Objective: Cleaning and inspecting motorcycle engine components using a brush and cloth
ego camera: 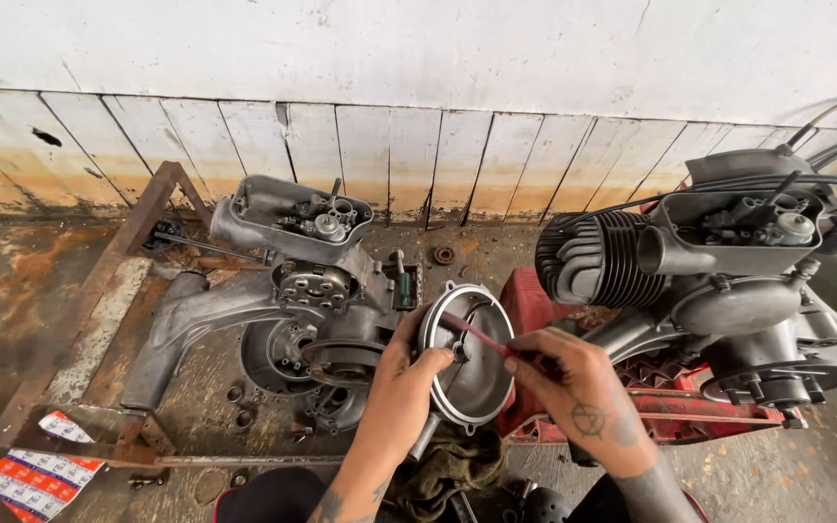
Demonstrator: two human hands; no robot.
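While the left hand [401, 373] gripped a round grey metal engine cover [469, 353], the right hand [573, 383] pinched a thin red-handled tool [477, 334] against it.

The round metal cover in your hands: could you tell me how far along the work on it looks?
Done: the round cover is off and separate from the stripped engine on the floor. In hand: the left hand grips its rim while the right hand works a thin red tool inside. Left: loose small parts lie unfitted.
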